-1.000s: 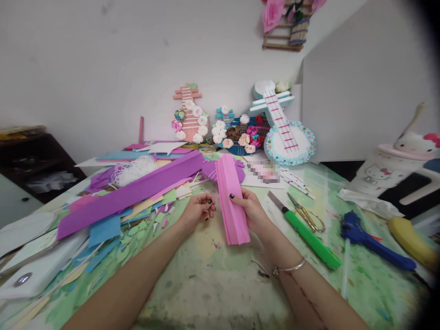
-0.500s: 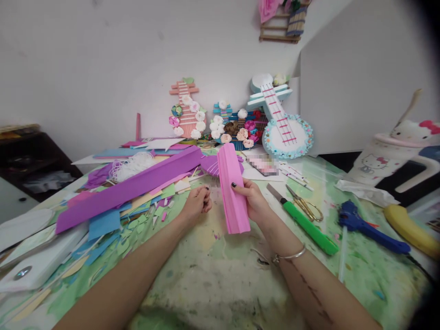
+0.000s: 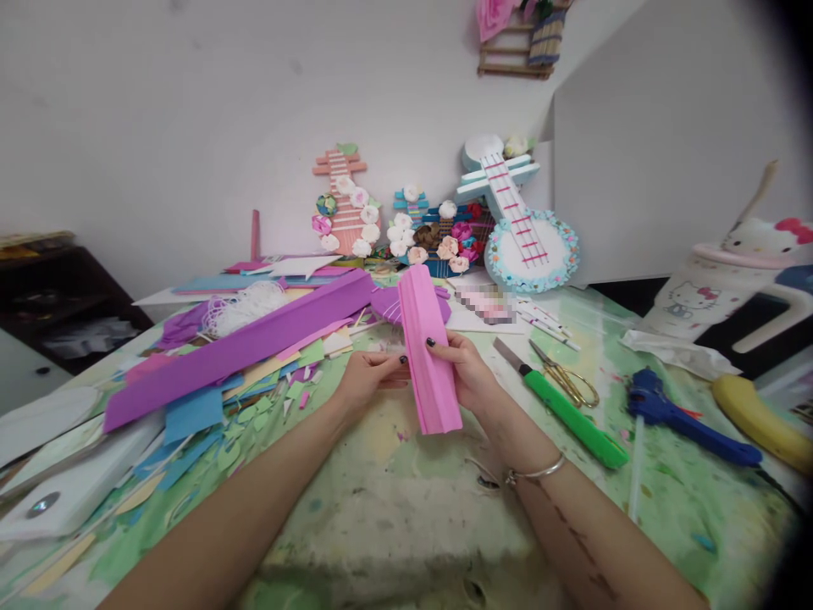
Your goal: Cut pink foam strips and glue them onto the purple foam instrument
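Observation:
A folded strip of pink crepe paper (image 3: 427, 347) stands nearly upright above the table. My right hand (image 3: 467, 368) grips its right side, the thumb in front and the other fingers hidden behind it. My left hand (image 3: 369, 379) is at the strip's left edge, fingers stretched toward it and thumb apart from them; whether the fingertips touch the paper I cannot tell. Behind the strip lies a purple rounded piece (image 3: 390, 305) with pale strings, partly covered. A long purple paper strip (image 3: 247, 352) stretches across the left side of the table.
On the right lie a green utility knife (image 3: 575, 415), gold scissors (image 3: 568, 377), a blue glue gun (image 3: 692, 419), a banana (image 3: 762, 424) and a cup (image 3: 692, 292). Paper scraps (image 3: 254, 424) and white string (image 3: 245, 307) fill the left. Decorated instrument models (image 3: 524, 241) line the wall.
My left hand has uncurled from a loose fist and moved slightly right, its fingers reaching the pink strip's left edge. My right hand keeps its hold with hardly any movement.

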A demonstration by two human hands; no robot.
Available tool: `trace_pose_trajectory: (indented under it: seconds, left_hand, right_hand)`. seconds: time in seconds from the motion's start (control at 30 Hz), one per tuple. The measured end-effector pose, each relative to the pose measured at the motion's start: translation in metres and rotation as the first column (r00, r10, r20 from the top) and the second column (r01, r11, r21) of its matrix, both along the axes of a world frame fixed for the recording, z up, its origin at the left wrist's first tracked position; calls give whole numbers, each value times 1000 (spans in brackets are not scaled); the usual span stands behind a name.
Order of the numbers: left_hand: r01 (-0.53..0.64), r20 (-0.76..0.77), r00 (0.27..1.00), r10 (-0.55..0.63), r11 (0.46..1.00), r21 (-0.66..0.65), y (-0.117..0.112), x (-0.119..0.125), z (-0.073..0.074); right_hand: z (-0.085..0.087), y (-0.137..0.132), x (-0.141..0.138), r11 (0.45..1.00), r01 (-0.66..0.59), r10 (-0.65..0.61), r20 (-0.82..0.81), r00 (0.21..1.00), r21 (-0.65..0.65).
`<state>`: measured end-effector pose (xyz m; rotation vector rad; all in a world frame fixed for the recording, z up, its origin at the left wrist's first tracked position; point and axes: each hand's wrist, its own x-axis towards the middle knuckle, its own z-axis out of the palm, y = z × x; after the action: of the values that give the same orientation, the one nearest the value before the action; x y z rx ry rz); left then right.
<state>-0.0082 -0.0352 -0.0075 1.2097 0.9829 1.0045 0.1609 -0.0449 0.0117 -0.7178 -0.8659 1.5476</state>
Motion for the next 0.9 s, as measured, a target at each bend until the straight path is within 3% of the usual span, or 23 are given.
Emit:
trace_pose_trajectory:
  seconds: [0.17, 0.3, 0.67, 0.9]
  left_hand:
    - [-84, 167, 982, 91, 995, -50, 2, -2, -3]
    - [-52, 344, 936, 74, 996, -72, 1, 0, -1]
    - [-6, 292, 956, 29, 997, -79, 3, -1, 2]
    - [-31, 274, 959, 77, 986, -166, 1, -4, 4]
  right_hand:
    - [2, -4, 0, 998, -55, 55, -5, 998, 19]
    - [2, -5, -1, 996, -83, 82, 19, 996, 28]
    - [1, -3, 1, 995, -39, 28, 118, 993, 93]
    - [-8, 2, 1, 988, -41, 23, 121, 992, 151]
